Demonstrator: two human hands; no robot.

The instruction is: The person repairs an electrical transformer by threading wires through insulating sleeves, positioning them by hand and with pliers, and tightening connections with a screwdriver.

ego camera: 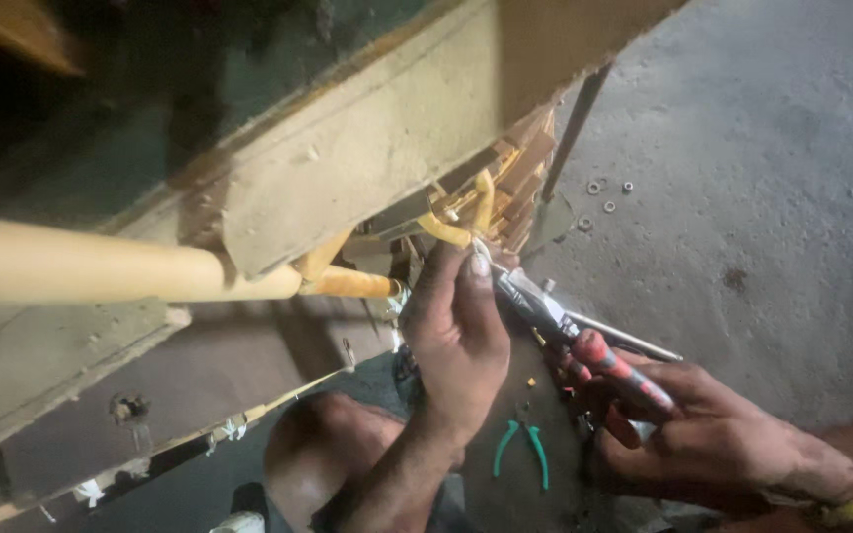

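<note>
- Two hands work at yellow wires (456, 229) under a worn yellow machine body (367, 148).
- The left hand (456, 336) is closed, its fingertips pinching a wire end just below the body.
- The right hand (703, 424) is closed around the red handles of pliers (565, 331), whose metal nose points up at that wire end.
- A second pair of pliers with green handles (522, 449) lies on the floor between the forearms.
- Small washers (606, 195) lie scattered on the concrete floor (792, 197), well apart from the hands.

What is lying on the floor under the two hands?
Green-handled pliers lie on the floor between the left hand and right hand. A knee shows below. What the hands themselves cover cannot be seen.
</note>
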